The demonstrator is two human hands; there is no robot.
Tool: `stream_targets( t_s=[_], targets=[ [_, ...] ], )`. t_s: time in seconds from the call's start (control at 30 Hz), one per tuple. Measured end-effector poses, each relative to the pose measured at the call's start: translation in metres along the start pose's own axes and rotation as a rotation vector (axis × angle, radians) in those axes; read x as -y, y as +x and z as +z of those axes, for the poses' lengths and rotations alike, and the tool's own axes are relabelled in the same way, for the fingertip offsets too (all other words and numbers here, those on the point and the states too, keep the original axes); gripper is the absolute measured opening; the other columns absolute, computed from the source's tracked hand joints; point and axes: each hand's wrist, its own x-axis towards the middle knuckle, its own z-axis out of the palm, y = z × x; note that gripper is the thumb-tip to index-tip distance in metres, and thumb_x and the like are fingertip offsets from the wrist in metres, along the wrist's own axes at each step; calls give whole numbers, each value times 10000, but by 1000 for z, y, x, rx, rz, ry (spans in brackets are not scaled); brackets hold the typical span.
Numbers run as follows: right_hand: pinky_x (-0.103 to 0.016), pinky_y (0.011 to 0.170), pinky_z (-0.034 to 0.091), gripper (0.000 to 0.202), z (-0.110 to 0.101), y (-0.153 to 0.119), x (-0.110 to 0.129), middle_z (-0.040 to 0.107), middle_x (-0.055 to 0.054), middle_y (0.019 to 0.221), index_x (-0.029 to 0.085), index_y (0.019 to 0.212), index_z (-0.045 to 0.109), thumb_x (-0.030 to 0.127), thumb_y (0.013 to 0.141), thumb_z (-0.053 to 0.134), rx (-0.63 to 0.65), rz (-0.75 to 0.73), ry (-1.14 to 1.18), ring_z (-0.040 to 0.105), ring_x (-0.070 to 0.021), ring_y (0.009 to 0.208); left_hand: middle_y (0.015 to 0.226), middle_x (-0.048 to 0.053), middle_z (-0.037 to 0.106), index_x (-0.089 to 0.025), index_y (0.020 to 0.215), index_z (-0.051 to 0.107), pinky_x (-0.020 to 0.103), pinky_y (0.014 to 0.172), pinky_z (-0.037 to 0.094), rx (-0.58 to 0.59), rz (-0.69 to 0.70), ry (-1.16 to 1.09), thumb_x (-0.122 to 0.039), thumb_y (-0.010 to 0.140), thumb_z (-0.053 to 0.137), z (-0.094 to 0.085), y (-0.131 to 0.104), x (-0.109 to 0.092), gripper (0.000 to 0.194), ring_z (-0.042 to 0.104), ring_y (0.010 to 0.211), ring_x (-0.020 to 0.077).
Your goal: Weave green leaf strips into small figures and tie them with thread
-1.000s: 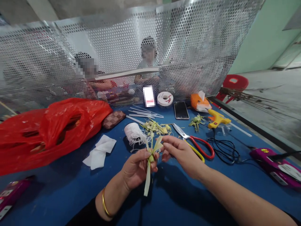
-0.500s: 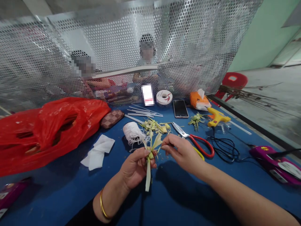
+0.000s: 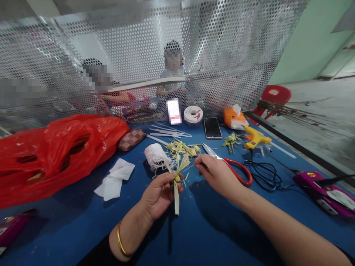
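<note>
My left hand (image 3: 161,194) pinches a small bundle of pale green leaf strips (image 3: 176,197) between thumb and fingers, one long strip hanging down and others sticking up. My right hand (image 3: 212,170) is closed on a thin white thread (image 3: 189,167), which runs taut toward the bundle. Just behind the bundle lies a spool of white thread (image 3: 156,154) with loose loops trailing. Red-handled scissors (image 3: 237,170) lie partly under my right hand. A heap of pale green leaf pieces (image 3: 179,147) sits beyond my hands.
A red plastic bag (image 3: 63,147), a checkered pouch (image 3: 132,139) and white tissue (image 3: 115,179) are left. A phone (image 3: 212,128), ribbon roll (image 3: 193,114), yellow glue gun (image 3: 256,138) with black cord and purple device (image 3: 323,192) are right. A perforated metal screen (image 3: 133,48) stands behind; people sit beyond.
My right hand has moved slightly right, away from the bundle, drawing the thread straight between the hands. The bundle has tilted and shifted a little in my left hand.
</note>
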Motion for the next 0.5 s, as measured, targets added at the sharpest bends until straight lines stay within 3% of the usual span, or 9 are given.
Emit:
stream_targets(
  t_s=[0.3,0.5],
  targets=[
    [-245,608,460,162,13,4,-10,664,-11,711,187,807,642,143,793,487,170,192,285,639,-139,610,595,53,637,-22,778,659,246,542,555,-68,-14,26,-53,766,587,1,1,-2,80,557,460,95],
    [-253,624,459,256,14,5,-15,723,-35,798,191,903,708,137,804,478,243,146,163,642,-148,633,602,50,635,-22,780,653,226,538,552,-79,-10,43,-49,798,553,4,0,-4,105,549,457,82]
  ],
)
